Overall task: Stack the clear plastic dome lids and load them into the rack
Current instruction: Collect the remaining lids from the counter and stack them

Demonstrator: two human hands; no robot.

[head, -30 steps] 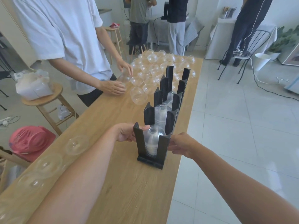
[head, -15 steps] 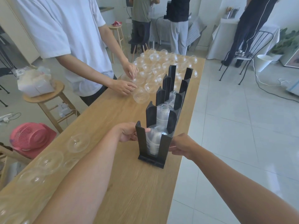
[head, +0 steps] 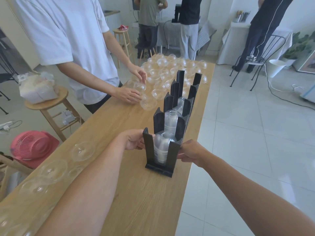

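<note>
A long black rack point(head: 172, 156) stands along the right side of the wooden table point(head: 136, 193). Its nearest slot holds a stack of clear dome lids point(head: 163, 147); another stack point(head: 171, 120) fills the slot behind it. My left hand point(head: 133, 140) grips the left wall of the rack's near end, thumb hooked over the top. My right hand point(head: 191, 151) presses on the right wall. Many loose dome lids point(head: 170, 68) cover the table's far end, and several loose lids point(head: 82, 150) lie along the left edge near me.
A person in a white T-shirt point(head: 68, 40) stands at the table's left, both hands on lids point(head: 141, 87). Stools point(head: 51, 106), a pink fan point(head: 34, 147) and cables are on the floor at left. Three people and a wire chair point(head: 260, 60) stand at the back.
My hands stay clamped on the rack's near end. The other person's hands have shifted among the loose lids. The camera has tipped slightly.
</note>
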